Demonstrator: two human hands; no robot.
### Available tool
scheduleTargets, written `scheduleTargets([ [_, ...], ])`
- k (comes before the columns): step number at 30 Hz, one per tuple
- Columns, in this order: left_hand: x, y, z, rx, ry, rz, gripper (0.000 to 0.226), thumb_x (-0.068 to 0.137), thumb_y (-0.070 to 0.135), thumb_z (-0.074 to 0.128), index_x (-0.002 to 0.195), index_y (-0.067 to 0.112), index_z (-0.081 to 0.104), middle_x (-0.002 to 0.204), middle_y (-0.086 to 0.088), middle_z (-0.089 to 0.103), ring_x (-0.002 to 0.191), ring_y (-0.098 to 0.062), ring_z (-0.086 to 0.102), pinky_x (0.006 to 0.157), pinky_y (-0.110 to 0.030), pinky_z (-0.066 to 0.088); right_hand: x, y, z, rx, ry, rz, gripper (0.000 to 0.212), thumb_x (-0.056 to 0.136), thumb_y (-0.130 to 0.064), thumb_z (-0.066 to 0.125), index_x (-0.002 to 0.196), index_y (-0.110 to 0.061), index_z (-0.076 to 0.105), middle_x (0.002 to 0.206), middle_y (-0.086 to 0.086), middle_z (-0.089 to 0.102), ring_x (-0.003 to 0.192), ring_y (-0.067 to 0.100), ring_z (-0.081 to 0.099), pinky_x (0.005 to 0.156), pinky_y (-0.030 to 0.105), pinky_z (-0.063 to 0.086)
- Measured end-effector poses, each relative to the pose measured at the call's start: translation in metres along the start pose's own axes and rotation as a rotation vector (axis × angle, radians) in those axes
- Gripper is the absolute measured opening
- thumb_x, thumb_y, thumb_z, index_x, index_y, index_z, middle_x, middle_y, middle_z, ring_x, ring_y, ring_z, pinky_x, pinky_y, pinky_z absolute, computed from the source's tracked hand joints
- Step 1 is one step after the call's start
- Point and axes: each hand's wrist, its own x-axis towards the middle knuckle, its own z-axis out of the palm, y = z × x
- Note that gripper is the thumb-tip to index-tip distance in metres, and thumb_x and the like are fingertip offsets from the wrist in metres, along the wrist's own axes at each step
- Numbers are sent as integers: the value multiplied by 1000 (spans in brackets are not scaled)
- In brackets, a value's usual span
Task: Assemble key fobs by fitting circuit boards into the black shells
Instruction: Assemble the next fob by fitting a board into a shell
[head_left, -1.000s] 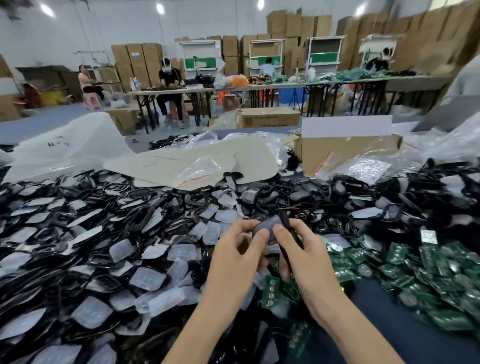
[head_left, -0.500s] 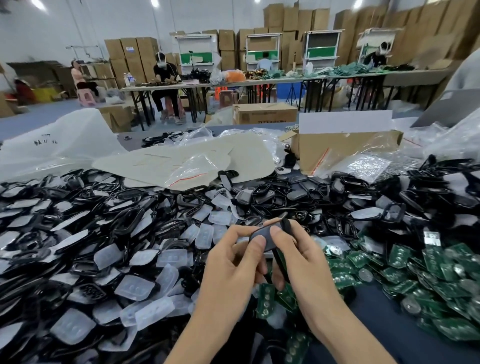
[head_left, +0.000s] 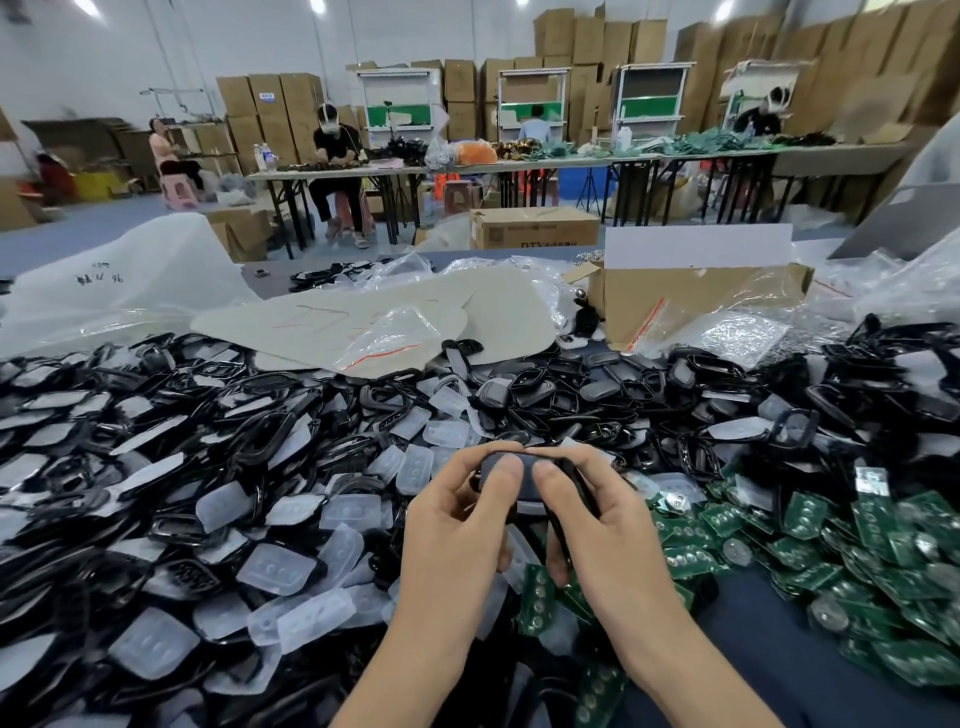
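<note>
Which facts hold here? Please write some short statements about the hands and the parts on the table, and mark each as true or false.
1. The left hand and the right hand hold one black shell together, with both thumbs on top of it. True.
2. The green circuit boards lie in a heap to the left of the hands. False: the heap lies to the right of them.
3. Many translucent pads lie in the pile to the left of the hands. True.
4. The cardboard box behind the pile is closed. False: it is open, and its white flap stands up.
</note>
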Motion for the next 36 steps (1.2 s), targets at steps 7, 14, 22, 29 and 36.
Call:
scheduleTargets([
  [7,1,1,0,-23,-44,-6,26,102,23,53,99,33,77,53,5,40,51,-16,37,50,-32,36,0,-1,-2,18,18,23,13,99,-38,59,100,-35,71,55,-7,55,41,13,44,41,21,40],
  [14,-3,-2,-4,162,-71,106,25,105,29,46,113,41,66,59,6,52,56,-10,49,54,-19,44,4,-1,-6,-2,27,45,7,96,-35,64,95,-37,70,60,-6,64,37,14,44,39,23,39],
  [22,-8,-4,-18,696,-5,500,21,105,37,38,117,48,52,74,19,55,52,-7,48,48,-11,32,6,1,-15,-26,118,87,2,90,-38,71,89,-37,69,71,20,68,39,17,46,41,27,39],
  [29,-6,-8,-22,1013,-143,627,30,98,24,43,120,39,56,84,16,55,52,-3,36,43,-18,36,4,3,-17,-54,138,56,3,91,-41,68,91,-40,65,47,2,52,37,14,43,37,23,34],
  [36,-3,-9,-26,957,37,563,22,100,24,44,111,32,61,70,23,52,47,-3,42,43,-10,28,4,6,-15,-139,138,36,5,95,-39,66,91,-41,63,46,-4,56,35,14,44,39,20,35],
])
